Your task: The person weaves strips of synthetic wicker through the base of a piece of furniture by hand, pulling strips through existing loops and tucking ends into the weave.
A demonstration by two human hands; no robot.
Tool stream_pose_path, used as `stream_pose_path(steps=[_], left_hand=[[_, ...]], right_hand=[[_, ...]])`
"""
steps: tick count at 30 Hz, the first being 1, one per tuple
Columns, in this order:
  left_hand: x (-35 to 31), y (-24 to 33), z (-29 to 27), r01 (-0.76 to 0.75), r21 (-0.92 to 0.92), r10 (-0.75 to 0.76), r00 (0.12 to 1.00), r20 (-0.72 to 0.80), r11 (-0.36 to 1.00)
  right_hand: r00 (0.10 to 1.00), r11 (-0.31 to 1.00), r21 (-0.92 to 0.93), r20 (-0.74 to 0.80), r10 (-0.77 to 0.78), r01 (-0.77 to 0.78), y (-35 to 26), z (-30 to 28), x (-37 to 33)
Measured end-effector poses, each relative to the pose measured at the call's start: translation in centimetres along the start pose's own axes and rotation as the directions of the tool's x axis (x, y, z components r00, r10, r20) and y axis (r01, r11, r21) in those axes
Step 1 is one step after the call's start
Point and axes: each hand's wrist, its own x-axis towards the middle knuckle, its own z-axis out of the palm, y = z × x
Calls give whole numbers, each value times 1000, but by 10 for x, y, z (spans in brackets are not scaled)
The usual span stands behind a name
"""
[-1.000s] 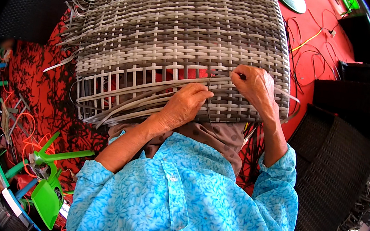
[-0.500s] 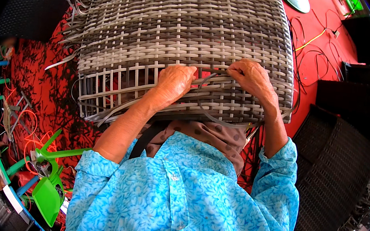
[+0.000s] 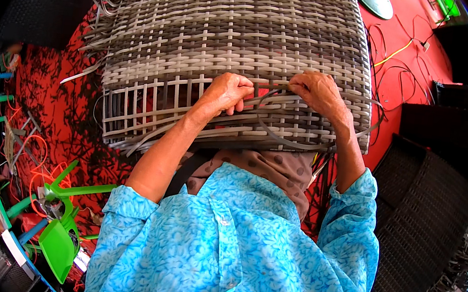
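A grey-brown wicker panel (image 3: 230, 34), woven of flat strips, lies before me and reaches over my lap. Its near left part is an open lattice (image 3: 152, 98) of bare strips. My left hand (image 3: 226, 93) is closed at the right end of that lattice, pinching a dark weaving strip (image 3: 269, 86). A little to the right, my right hand (image 3: 318, 92) pinches the same strip between thumb and fingers. Below the hands, a loose strip loops across the weave. Several long strip ends (image 3: 141, 143) hang at the near left corner.
Strip scraps litter the red floor (image 3: 63, 107) on the left, near a green plastic fan-like object (image 3: 62, 236). Dark woven panels (image 3: 423, 222) stand at right. Cables (image 3: 409, 74) and a round green base (image 3: 374, 1) lie at the far right.
The loose strip's loop now swings out past the panel's right edge. My left hand has risen slightly, its fingers lifted a little; my right hand has barely moved.
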Motion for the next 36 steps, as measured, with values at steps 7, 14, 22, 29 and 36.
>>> stream_pose_path(steps=[7,14,22,29,36], left_hand=[[-2,-2,3,-51,-94,50,999,-18,994],[-2,-13,6,-47,-322,0,990,-144,945],[-23,-23,-7,-134,-377,26,960,-279,916],[-23,-41,-14,-199,-442,79,959,-274,875],[-31,-29,-13,-134,-132,88,947,-310,982]], right_hand=[[993,999,-22,-111,-33,31,-1,7,-3],[980,995,-44,-174,-95,88,-15,11,4],[982,988,107,-162,-95,114,-41,25,28],[994,968,241,100,45,-68,-66,42,47],[968,937,290,206,140,-197,-61,39,47]])
